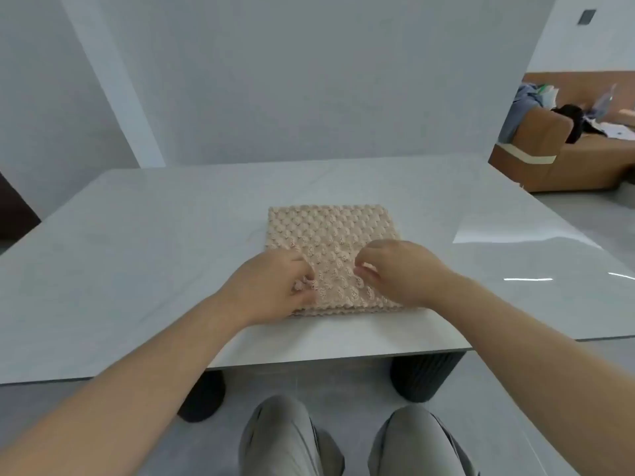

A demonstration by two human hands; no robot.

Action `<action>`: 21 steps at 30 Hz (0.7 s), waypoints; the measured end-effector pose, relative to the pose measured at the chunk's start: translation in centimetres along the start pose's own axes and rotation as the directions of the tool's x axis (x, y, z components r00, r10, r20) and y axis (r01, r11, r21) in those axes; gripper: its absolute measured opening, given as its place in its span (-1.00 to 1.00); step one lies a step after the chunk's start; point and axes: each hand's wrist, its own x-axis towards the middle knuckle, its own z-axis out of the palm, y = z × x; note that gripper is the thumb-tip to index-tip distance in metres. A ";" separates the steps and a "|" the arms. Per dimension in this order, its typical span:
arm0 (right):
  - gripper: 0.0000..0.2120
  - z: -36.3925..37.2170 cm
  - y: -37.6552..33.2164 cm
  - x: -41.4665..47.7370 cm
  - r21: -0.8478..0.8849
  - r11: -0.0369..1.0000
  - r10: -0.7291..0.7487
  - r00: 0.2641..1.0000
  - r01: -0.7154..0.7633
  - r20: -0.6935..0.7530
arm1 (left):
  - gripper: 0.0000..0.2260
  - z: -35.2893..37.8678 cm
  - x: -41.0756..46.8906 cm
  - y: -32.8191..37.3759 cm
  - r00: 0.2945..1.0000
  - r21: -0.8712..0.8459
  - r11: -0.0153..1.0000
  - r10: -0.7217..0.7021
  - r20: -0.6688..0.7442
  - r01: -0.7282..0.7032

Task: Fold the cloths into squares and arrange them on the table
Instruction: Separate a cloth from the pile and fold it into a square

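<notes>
A beige, bumpy-textured cloth (330, 231) lies folded into a rough square near the front middle of the white marble table (154, 235). Two layers show along its near edge. My left hand (271, 290) rests on the cloth's near left corner, its fingers pinching a bit of the fabric. My right hand (398, 269) sits on the near right part of the cloth with its fingers curled and pinching the top layer. Both hands hide the cloth's near corners.
The table's front edge (343, 355) runs just below the cloth, with dark round legs (426, 376) under it. My knees (285, 438) are below the table. A brown sofa (563, 156) with clutter stands at the far right. A white wall is behind the table.
</notes>
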 end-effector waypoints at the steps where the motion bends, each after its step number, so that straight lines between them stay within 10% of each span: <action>1: -0.67 0.2 0.0 -0.3 0.001 1.000 -0.002 1.000 0.002 0.004 | -0.68 0.0 -0.3 0.1 1.000 0.002 1.000 -0.011 0.028 0.011; 21: -0.63 0.2 -1.1 -3.0 -0.018 1.000 -0.008 0.998 0.009 0.066 | -0.82 -0.5 -1.4 0.4 0.999 0.038 0.999 -0.032 -0.024 0.033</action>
